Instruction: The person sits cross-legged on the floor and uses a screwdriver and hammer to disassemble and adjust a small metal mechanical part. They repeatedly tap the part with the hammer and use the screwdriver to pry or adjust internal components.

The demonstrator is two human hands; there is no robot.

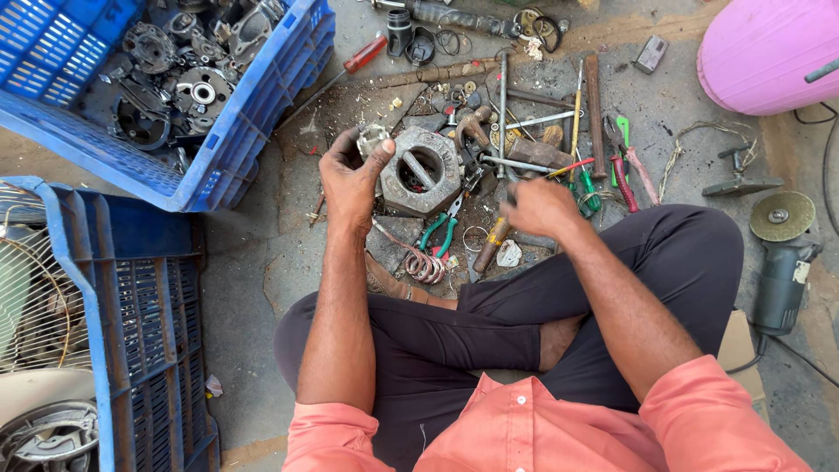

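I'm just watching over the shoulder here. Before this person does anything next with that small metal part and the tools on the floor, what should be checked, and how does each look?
1. Left hand grips small metal part: ok.
2. Right hand has a firm hold on a tool: cannot tell, fingers hide it.
3. Hexagonal metal block lies flat: ok.
4. Green-handled pliers within reach: ok.
5. Floor around the legs free of clutter: not ok.
6. Angle grinder lies apart from the hands: ok.

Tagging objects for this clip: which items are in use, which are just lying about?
In use:
left hand holding small metal part
right hand on thin metal rod
hexagonal metal block

Lying about:
green-handled pliers
red screwdriver
blue crate of engine parts
angle grinder
pink drum
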